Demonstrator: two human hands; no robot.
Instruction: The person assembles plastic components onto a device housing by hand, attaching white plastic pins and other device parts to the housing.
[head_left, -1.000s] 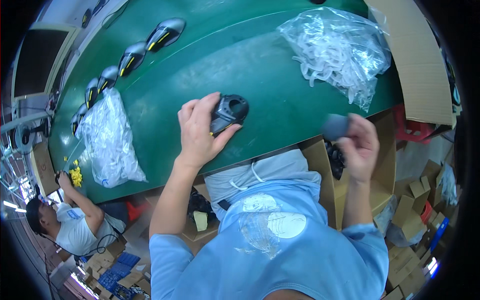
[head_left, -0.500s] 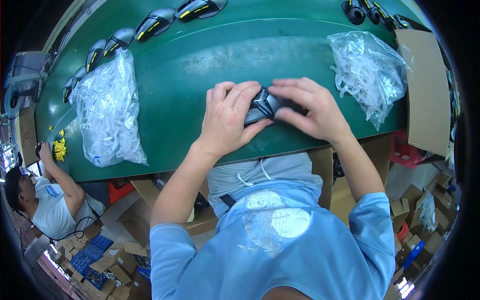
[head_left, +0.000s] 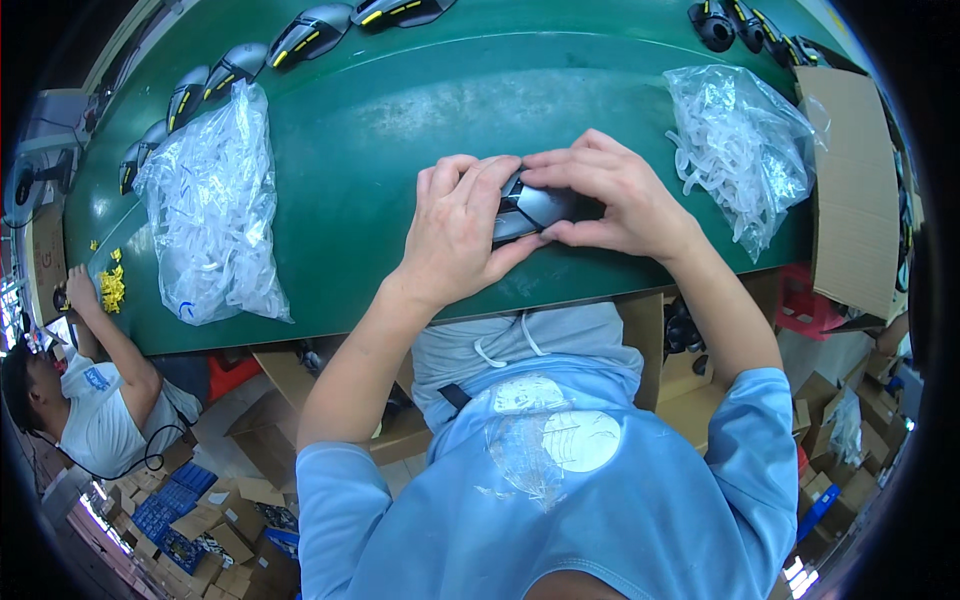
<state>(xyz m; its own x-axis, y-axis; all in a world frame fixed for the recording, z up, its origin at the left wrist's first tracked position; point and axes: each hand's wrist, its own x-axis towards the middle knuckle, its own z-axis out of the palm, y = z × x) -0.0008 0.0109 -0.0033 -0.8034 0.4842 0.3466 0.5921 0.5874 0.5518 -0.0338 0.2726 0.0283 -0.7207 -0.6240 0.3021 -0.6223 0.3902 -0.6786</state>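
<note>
A grey and black computer mouse shell [head_left: 540,206] lies near the front edge of the green table, between my two hands. My left hand [head_left: 455,225] is wrapped round its left end, thumb along the near side and fingers over the far side. With thumb and fingers closed on the near and far edges, my right hand [head_left: 610,197] grips the right end. The fingers hide parts of the shell. A clear bag of translucent curved plastic pieces [head_left: 215,215] lies to the left, and a similar clear bag [head_left: 740,150] to the right.
Several mouse shells with yellow strips [head_left: 310,38] line the table's far left edge; more dark shells [head_left: 715,25] stand at the far right. A cardboard box [head_left: 855,190] stands right. At the left, a co-worker [head_left: 110,390] reaches toward small yellow parts [head_left: 112,288].
My right hand has closed onto the right end of the mouse shell, its fingers now resting on the far edge. My left hand keeps its hold. The whole view has shifted slightly.
</note>
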